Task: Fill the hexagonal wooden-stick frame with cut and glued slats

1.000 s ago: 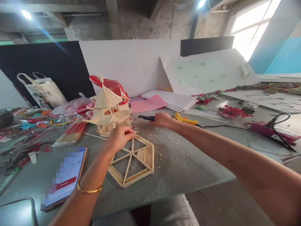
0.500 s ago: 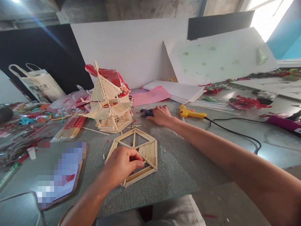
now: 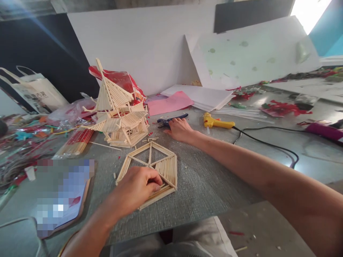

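My left hand is closed in a pinch over a hexagonal frame of wooden sticks. Between its fingertips is a short wooden stick, mostly hidden, low against the near right section. One section on the frame's right is filled with parallel sticks; the far sections show open gaps. Stretched forward, my right hand lies around the dark blue pliers, whose jaws point left and partly show past the fingers. Behind the frame stands a tiered stick pagoda with a pointed roof.
A yellow glue gun with a black cord lies right of my right hand. Bagged sticks and a phone-like device are on the left. White sheets and pink paper lie at the back.
My left hand has lowered the short stick into the frame's near right section. My right hand has drawn slightly nearer, showing more of the pliers' far handle. The whole view has shifted a little.
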Motion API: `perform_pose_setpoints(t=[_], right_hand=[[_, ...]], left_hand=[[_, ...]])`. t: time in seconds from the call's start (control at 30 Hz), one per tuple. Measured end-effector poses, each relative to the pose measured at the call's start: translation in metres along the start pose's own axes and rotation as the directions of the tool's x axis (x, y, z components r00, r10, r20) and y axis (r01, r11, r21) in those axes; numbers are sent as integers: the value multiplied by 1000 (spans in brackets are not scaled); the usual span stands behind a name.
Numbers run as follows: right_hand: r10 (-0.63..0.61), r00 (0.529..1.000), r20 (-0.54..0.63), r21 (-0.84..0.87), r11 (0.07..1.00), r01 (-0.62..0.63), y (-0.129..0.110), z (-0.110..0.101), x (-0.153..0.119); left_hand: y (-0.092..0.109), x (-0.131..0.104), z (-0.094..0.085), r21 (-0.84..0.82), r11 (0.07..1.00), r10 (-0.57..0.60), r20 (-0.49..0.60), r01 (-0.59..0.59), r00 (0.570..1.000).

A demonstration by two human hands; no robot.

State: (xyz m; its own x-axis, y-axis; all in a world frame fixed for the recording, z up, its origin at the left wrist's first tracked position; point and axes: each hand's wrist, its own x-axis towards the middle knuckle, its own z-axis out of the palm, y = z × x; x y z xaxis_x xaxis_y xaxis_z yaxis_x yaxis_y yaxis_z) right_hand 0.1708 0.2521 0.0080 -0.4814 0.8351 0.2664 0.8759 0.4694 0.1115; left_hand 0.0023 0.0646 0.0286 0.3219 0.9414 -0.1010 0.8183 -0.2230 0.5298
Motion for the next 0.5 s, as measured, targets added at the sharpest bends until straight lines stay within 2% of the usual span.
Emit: perform_pose_setpoints(t=[0.2, 0.5], right_hand=[[-7, 1000, 10, 7, 1000, 7, 0, 0, 0], [-9, 1000, 2, 15, 1000, 9, 2, 3, 1]], left_hand=[[2, 0, -5, 33, 999, 5, 32, -6, 999], [2, 0, -5, 79, 995, 61, -35, -58, 998]])
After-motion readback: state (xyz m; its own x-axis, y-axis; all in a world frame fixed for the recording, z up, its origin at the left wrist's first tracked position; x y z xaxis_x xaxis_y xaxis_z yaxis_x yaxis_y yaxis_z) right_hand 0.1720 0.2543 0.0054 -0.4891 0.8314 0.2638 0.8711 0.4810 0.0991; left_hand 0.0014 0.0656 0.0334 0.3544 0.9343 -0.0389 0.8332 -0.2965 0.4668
